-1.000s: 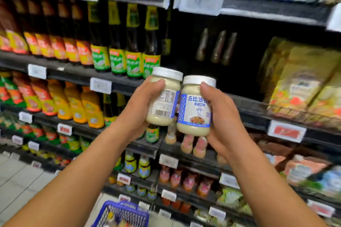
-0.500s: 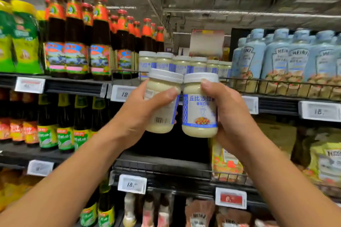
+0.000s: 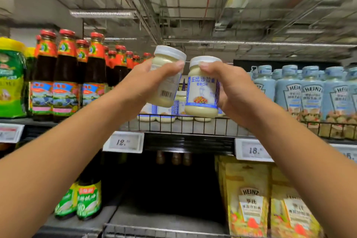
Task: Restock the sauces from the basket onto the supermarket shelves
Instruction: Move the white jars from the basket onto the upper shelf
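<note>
Two jars (image 3: 201,92), one gripped in each hand (image 3: 234,91).

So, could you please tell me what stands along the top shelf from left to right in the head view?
Green packs → red-capped dark sauce bottles → white-lidded jars → pale blue Heinz bottles.

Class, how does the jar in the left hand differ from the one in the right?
The left jar tilts, lid toward the right; the right jar stands upright. The left jar shows its barcode side; the right jar shows its front label. Both have white lids and creamy contents.
</note>
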Demonstrator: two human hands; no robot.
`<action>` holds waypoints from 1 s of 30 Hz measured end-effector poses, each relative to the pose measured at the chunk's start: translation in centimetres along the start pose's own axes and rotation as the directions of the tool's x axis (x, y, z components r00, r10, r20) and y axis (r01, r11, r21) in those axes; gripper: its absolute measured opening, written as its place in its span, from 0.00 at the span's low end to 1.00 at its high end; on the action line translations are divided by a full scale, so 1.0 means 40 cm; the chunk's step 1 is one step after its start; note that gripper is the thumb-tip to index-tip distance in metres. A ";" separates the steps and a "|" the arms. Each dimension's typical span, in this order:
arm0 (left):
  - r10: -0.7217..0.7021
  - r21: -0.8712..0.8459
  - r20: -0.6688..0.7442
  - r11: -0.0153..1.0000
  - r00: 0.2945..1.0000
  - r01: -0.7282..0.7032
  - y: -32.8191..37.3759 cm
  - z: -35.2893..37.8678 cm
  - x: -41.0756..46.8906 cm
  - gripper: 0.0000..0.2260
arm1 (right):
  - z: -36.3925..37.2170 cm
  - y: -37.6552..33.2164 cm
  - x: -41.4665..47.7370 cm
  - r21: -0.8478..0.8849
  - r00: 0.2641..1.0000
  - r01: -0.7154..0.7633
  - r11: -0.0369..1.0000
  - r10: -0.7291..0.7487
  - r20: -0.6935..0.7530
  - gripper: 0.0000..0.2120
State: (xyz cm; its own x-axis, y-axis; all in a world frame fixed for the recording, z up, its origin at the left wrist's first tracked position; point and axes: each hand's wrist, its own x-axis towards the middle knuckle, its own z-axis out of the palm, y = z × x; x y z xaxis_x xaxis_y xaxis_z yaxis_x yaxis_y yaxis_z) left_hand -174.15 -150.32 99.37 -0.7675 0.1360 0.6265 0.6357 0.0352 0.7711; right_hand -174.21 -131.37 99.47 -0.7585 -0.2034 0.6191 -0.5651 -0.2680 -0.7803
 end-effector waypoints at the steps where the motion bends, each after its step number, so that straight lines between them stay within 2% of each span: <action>1: 0.002 0.027 -0.004 1.000 1.000 -0.002 -0.005 -0.009 0.021 0.22 | 0.000 0.001 0.024 -0.035 1.000 0.004 0.999 -0.004 -0.007 0.22; 4: 0.005 0.123 0.002 0.992 1.000 -0.005 -0.027 -0.038 0.083 0.24 | -0.009 0.009 0.089 -0.142 1.000 -0.006 0.990 0.002 -0.026 0.26; 7: -0.014 0.172 0.032 0.985 0.999 0.009 -0.053 -0.068 0.138 0.25 | -0.028 0.029 0.141 -0.277 0.997 -0.033 0.960 0.014 -0.072 0.17; 10: -0.004 0.216 0.108 0.976 0.994 -0.020 -0.077 -0.090 0.179 0.27 | -0.045 0.053 0.168 -0.471 0.992 -0.085 0.878 0.032 -0.121 0.19; 14: -0.057 0.355 0.171 0.935 0.984 -0.008 -0.102 -0.096 0.210 0.30 | -0.062 0.078 0.172 -0.592 0.987 -0.150 0.792 0.083 -0.139 0.21; 16: -0.096 0.398 0.200 0.917 0.975 0.009 -0.114 -0.093 0.218 0.30 | -0.070 0.087 0.171 -0.619 0.984 -0.175 0.766 0.107 -0.145 0.20; 20: -0.168 0.461 0.280 0.887 0.945 0.022 -0.126 -0.083 0.221 0.28 | -0.091 0.097 0.167 -0.587 0.977 -0.202 0.784 0.202 -0.067 0.09; 25: -0.192 0.497 0.350 0.868 0.917 -0.008 -0.142 -0.076 0.222 0.28 | -0.111 0.110 0.169 -0.621 0.965 -0.236 0.747 0.257 -0.058 0.18; 30: -0.189 0.502 0.375 0.864 0.908 -0.027 -0.155 -0.080 0.229 0.29 | -0.125 0.112 0.172 -0.623 0.965 -0.228 0.748 0.260 -0.040 0.18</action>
State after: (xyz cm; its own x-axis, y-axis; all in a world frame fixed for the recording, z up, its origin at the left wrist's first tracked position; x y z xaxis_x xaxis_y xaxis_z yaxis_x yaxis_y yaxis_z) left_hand -185.38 -152.45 100.68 -0.7858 0.4878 0.3801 0.6119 0.5239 0.5926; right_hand -183.60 -129.25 99.78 -0.8919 -0.2283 0.3904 -0.4522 0.4326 -0.7800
